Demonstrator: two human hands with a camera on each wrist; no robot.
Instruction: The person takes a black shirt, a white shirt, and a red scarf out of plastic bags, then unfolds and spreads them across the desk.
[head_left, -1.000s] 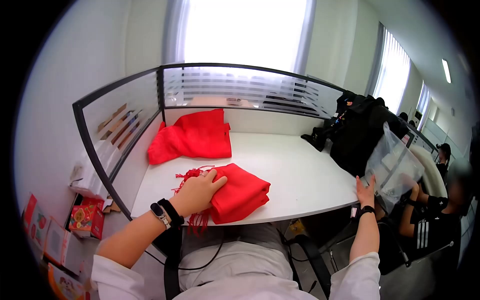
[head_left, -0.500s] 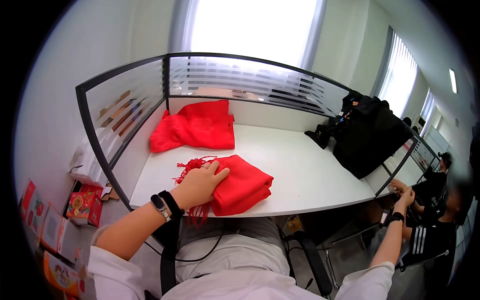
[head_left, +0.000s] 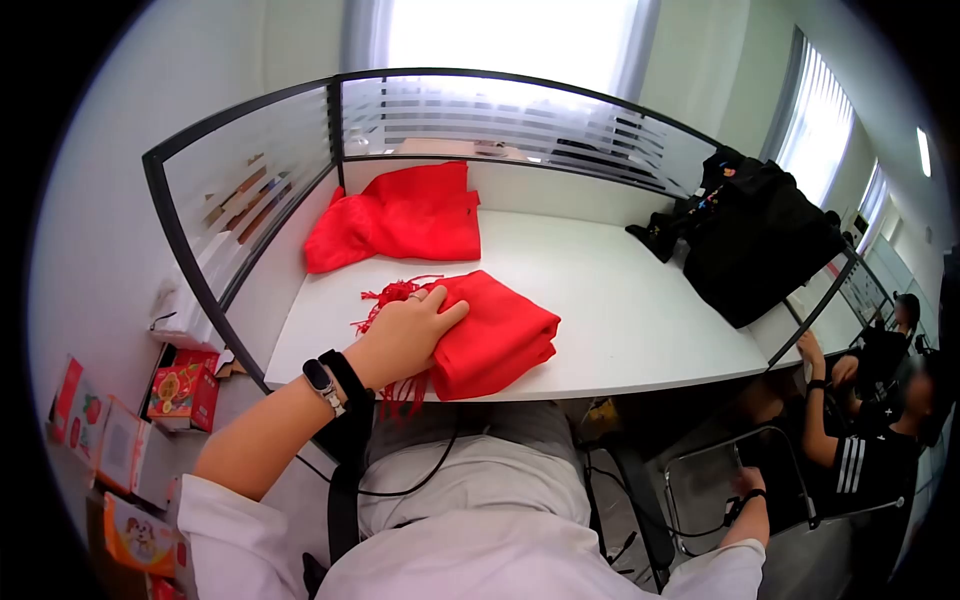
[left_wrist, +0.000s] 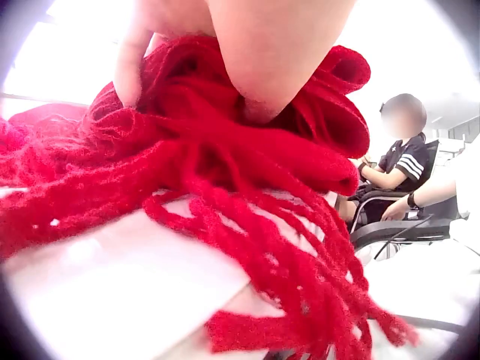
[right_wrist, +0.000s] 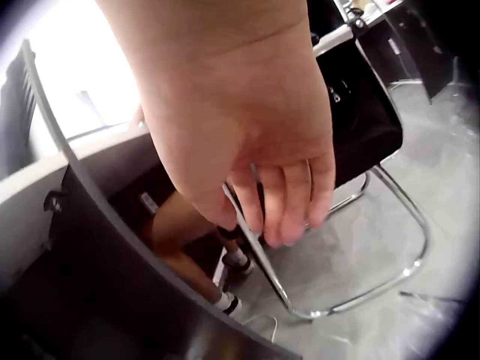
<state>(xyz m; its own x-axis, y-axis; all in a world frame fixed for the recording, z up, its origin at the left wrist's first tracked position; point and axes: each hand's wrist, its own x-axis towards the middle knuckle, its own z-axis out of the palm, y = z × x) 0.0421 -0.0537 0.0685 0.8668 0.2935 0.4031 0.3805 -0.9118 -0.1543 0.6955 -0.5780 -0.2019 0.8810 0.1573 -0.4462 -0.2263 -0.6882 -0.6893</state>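
Observation:
A folded red scarf (head_left: 500, 330) with fringed ends lies near the front edge of the white desk (head_left: 590, 300). My left hand (head_left: 405, 340) grips its fringed end. In the left wrist view, the thumb presses into the folds of the scarf (left_wrist: 247, 150) and the fingers bend over its other side, with the tassels hanging below. My right hand (head_left: 748, 482) hangs low at the right, beside a metal-framed chair. In the right wrist view, this hand (right_wrist: 247, 142) has loosely bent fingers and holds nothing.
Another red cloth (head_left: 400, 215) lies at the desk's back left corner. Black clothing (head_left: 760, 240) hangs over the partition at the right. A seated person (head_left: 860, 450) is at the right. Printed boxes (head_left: 185, 388) stand on the floor at the left.
My right hand was at a clear plastic bag, then by the seated person's hands; it has since dropped beside the chair. The bag is out of sight. My left hand stays on the scarf.

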